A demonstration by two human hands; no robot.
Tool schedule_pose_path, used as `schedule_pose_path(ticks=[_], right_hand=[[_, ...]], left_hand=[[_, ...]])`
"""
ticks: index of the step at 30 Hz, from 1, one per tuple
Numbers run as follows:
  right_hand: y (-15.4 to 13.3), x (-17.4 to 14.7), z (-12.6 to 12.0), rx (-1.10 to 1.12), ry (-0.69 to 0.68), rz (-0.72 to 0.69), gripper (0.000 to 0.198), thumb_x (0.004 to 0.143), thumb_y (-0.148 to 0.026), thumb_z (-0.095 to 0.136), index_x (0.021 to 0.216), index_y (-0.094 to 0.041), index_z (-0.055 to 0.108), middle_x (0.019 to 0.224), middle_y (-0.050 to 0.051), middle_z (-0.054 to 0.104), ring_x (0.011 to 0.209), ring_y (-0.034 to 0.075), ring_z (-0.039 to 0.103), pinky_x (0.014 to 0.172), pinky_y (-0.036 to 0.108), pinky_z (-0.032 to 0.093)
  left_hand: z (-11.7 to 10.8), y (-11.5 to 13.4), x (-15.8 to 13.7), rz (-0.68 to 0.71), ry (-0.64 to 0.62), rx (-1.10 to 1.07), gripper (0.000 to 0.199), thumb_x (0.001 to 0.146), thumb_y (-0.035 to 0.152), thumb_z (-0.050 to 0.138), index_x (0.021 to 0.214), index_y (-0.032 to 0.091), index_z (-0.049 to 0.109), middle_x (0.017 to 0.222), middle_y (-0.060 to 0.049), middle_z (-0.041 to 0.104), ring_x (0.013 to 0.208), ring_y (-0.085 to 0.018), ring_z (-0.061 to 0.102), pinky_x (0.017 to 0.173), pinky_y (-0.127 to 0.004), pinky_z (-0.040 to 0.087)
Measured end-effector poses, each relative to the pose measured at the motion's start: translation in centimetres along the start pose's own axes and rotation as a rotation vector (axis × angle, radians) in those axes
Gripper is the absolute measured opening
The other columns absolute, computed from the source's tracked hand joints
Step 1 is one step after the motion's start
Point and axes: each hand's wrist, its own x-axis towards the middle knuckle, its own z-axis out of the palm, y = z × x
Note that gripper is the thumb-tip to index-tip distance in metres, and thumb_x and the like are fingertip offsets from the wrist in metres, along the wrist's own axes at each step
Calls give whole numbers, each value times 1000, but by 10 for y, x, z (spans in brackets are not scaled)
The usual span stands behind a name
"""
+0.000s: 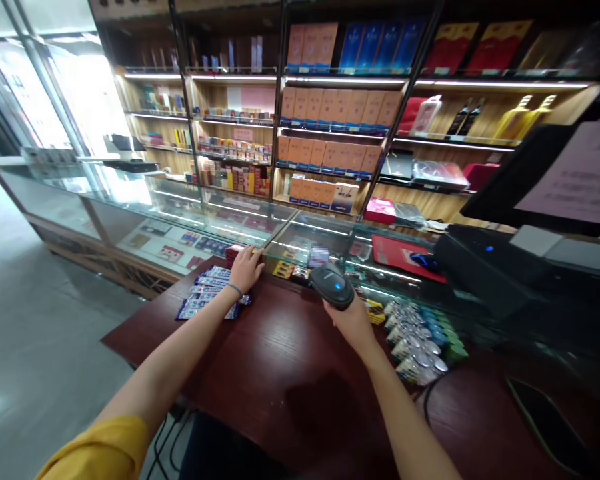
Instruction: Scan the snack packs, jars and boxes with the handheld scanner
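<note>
Gripping the scanner (331, 283) above the table (280, 350), the right hand (354, 323) is closed around it — its long axis slants far left. Red packs (233, 253) lie to its left, beside the nearer left hand (245, 270) — whose grip I cannot tell.

1. My right hand (354, 325) grips a black scanner (332, 283) above the bench (280, 347).
2. My left hand (246, 270) rests at some red packs (233, 253).
3. Blue-and-white packets (205, 295) lie right near it.
</note>
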Motion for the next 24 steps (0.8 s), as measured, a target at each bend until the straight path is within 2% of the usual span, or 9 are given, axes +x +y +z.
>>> schedule_pose_path(ticks=[5, 7, 9, 12, 16, 20, 24], right_hand=[[4, -7, 15, 67, -135, 51, 55, 76, -33, 65, 128, -19, 60, 93, 7, 77, 67, 22, 72, 53, 26, 52], [6, -8, 17, 58, -150, 60, 58, 75, -32, 65, 132, -20, 59, 97, 8, 77, 66, 21, 72, 53, 26, 52], [7, -8, 18, 55, -153, 66, 60, 75, -31, 65, 133, -20, 59, 98, 8, 77, 67, 22, 72, 52, 26, 51], [7, -8, 17, 65, -151, 74, 61, 75, -32, 66, 134, -19, 58, 96, 9, 77, 69, 23, 72, 52, 25, 50], [7, -7, 16, 72, -146, 71, 60, 75, -34, 66, 132, -18, 59, 93, 9, 77, 69, 23, 72, 51, 26, 49], [6, -7, 16, 64, -115, 62, 54, 76, -37, 67, 127, -19, 62, 90, 8, 76, 65, 23, 71, 52, 27, 49], [7, -6, 13, 65, -104, 62, 54, 76, -39, 67, 125, -17, 62, 81, 7, 75, 63, 23, 70, 53, 28, 50]], left_hand=[[3, -29, -8, -35, -5, 80, 65, 86, 42, 68, 146, 23, 54, 162, -18, 34, 153, -44, 19, 123, -61, 12], [4, -37, -11, -38, -14, 70, 67, 83, 44, 71, 146, 25, 55, 162, -17, 35, 153, -44, 18, 122, -63, 7], [5, -41, -14, -44, -34, 45, 62, 84, 42, 70, 143, 27, 57, 158, -17, 41, 152, -43, 23, 122, -63, 7], [5, -43, -17, -50, -34, 47, 49, 89, 32, 64, 137, 28, 61, 150, -16, 49, 147, -40, 31, 121, -64, 12], [3, -41, -18, -8, -29, 104, 38, 90, 21, 55, 126, 27, 66, 132, -16, 57, 134, -36, 42, 117, -58, 25], [-2, -40, -13, 3, -38, 152, 32, 93, 19, 50, 120, 23, 67, 114, -17, 60, 117, -34, 50, 107, -53, 36], [-10, -39, -7, 39, -10, 131, 27, 94, 19, 51, 114, 24, 67, 111, -16, 63, 113, -32, 54, 103, -48, 41]])
